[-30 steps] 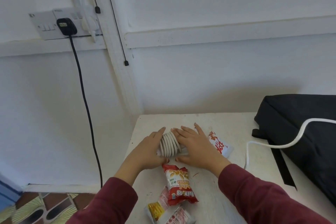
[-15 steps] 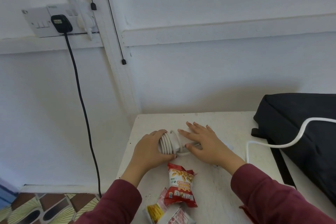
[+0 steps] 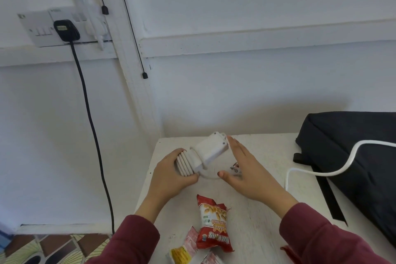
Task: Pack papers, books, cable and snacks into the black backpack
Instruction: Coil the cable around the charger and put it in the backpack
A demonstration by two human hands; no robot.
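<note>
My left hand (image 3: 171, 174) grips a coiled white cable (image 3: 183, 164) whose white plug block (image 3: 209, 151) sticks up and to the right. My right hand (image 3: 246, 171) is spread with fingers apart just right of the plug, its fingertips beside the block and its thumb near a loop of cable on the table. A red snack packet (image 3: 214, 228) lies on the white table (image 3: 267, 152) in front of me, with smaller packets (image 3: 184, 251) below it. Another small packet (image 3: 234, 168) peeks out under my right hand. The black backpack (image 3: 353, 156) lies at the right.
A thick white cord (image 3: 334, 167) runs over the backpack and down onto the table. A black plug (image 3: 65, 30) sits in a wall socket at upper left, its black lead (image 3: 94, 135) hanging to the floor. Patterned floor (image 3: 53, 246) shows left of the table's edge.
My left hand has lifted and tilted the coil so the plug block now points up. My right hand came off the coil and opened beside the plug.
</note>
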